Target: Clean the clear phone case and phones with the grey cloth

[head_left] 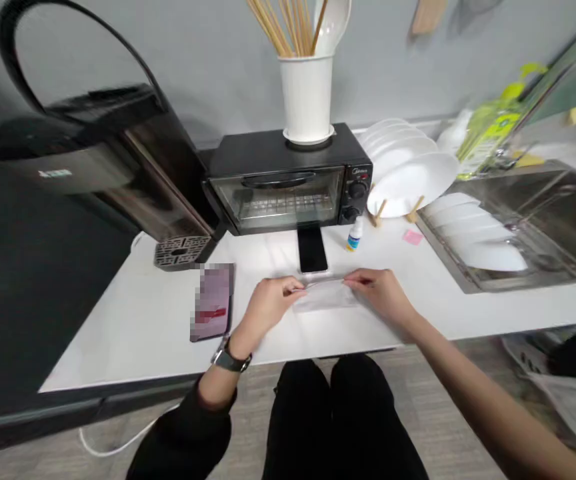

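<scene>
A thin see-through plastic sheet (pixel 325 297) stretches between my two hands, low over the white counter; whether it is a flat film or a bag is not plain. My left hand (pixel 269 303), with a dark watch on the wrist, pinches its left end. At the far edge, on the right, the fingertips of my right hand (pixel 375 290) are closed on it. Just beyond lies a black-screened phone (pixel 312 248). A small white bottle (pixel 355 235) with a blue label stands right of the phone. Left of my left hand lies a tablet-like device (pixel 215 300), its screen partly blurred out.
Behind the phone is a black toaster oven (pixel 278 193) bearing a white utensil holder (pixel 308 90). A drinks machine (pixel 138 173) stands left. Racked plates (pixel 413 183), a pink slip (pixel 413 237) and a sink (pixel 543 267) with dishes are right. The counter's front edge is near my legs.
</scene>
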`<state>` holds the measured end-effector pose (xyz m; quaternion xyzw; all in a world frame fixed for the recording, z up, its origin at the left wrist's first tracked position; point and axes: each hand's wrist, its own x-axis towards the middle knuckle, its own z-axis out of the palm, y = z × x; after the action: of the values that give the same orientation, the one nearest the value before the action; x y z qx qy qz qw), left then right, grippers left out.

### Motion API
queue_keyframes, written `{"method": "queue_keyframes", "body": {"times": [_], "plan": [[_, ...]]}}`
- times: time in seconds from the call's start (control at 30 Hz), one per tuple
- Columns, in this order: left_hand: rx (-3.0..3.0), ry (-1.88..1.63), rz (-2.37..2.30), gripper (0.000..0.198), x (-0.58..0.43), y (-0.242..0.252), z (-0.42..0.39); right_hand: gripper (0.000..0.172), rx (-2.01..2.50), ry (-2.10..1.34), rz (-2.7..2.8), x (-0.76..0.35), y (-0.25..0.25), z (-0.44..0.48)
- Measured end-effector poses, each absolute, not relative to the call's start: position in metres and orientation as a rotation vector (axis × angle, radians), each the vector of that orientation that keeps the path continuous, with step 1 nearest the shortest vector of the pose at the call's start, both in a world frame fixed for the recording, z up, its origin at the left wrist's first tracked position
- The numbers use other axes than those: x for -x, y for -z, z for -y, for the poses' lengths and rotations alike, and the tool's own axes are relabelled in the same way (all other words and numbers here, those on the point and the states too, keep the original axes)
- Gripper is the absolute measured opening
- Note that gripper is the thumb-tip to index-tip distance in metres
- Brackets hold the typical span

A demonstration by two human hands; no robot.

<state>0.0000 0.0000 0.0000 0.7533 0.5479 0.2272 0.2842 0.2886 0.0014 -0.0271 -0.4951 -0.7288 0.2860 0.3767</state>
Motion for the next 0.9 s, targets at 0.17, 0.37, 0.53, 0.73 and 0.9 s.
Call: {"method": "queue_keyframes", "body": {"times": [0.17,0.37,0.53,0.73,0.9], "plan": [[-2.225,-0.702,-1.466,0.018,0.002,0.006,0.003,0.014,1.182,-0.575,1.831,-0.282,0.024,0.001],[-2.611,-0.998,-1.394,0.029,0.005,0.002,0.018,0.011,0.943,-0.384,1.966,-0.286,0.008,0.019],[-2.874,-0.845,-1.246,0.033,0.022,-0.001,0.064,0.012,0.819,-0.494,2.220,-0.298,0.006,0.056],[-2.729,-0.546,-1.247,0.055,0.035,0.007,0.081,0.029,0.968,-0.551,2.311,-0.293,0.018,0.069],[-2.701,-0.231,-1.189,0.074,0.024,0.010,0.046,0.066,1.146,-0.309,2.480,-0.279,0.029,0.048]]}}
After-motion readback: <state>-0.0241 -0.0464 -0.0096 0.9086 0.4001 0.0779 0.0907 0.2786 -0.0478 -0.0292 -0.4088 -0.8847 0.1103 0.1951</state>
